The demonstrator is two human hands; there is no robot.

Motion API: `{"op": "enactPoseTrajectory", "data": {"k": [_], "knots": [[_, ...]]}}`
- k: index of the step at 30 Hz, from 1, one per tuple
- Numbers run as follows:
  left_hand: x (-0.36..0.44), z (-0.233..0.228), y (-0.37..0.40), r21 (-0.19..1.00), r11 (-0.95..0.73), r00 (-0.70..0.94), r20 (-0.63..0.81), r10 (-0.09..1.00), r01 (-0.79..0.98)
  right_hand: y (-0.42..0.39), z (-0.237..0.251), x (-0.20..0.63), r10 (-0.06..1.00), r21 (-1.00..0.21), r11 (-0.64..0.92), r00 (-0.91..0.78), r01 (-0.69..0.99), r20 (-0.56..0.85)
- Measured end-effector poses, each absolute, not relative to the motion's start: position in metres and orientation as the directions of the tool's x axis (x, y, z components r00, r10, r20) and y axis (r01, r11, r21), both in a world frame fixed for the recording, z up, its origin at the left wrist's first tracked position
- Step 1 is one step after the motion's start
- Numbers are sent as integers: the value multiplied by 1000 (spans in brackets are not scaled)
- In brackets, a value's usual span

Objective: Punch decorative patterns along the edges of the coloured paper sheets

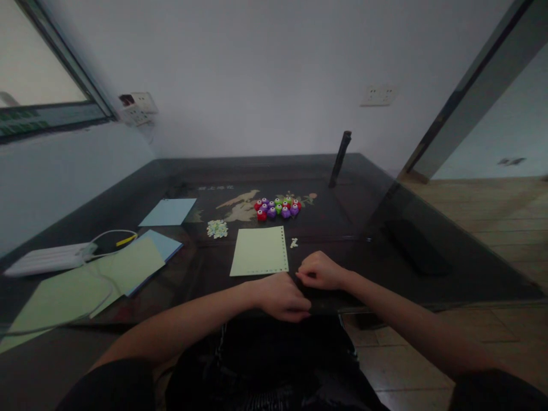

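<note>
Both hands rest at the near edge of the dark tabletop (385,251): the left hand (280,297) curled loosely, the right hand (319,271) with fingertips pinched narrow, though whether either holds anything cannot be told. Just beyond them lies a pale green sheet (260,251) with punched edges, within easy reach. Small coloured punches (278,208) cluster farther back, with punched-out bits (217,229) to its left and spare sheets (128,265) set aside.

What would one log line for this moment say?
left hand: at table edge, curled | right hand: beside it, curled | green sheet: just beyond | punches: farther back | cutouts: left
</note>
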State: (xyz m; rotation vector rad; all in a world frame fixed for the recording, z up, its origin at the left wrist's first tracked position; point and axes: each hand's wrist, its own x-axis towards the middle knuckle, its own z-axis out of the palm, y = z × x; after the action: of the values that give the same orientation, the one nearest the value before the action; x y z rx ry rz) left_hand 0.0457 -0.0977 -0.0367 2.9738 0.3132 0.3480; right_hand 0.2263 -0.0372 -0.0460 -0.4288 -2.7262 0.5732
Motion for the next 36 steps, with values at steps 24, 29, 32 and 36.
{"op": "enactPoseTrajectory", "data": {"k": [24, 29, 32, 36], "knots": [[48, -34, -99, 92, -965, 958, 133, 256, 245, -40, -47, 219, 299, -264, 933, -936, 246, 186], [48, -38, -98, 95, -961, 952, 142, 272, 260, -40, -46, 217, 314, -243, 931, -936, 272, 158], [48, -39, -98, 90, -963, 950, 162, 267, 255, -40, -45, 216, 319, -237, 930, -937, 280, 144], [48, -38, -99, 87, -965, 950, 173, 260, 248, -40, -43, 216, 327, -250, 924, -936, 288, 133]]}}
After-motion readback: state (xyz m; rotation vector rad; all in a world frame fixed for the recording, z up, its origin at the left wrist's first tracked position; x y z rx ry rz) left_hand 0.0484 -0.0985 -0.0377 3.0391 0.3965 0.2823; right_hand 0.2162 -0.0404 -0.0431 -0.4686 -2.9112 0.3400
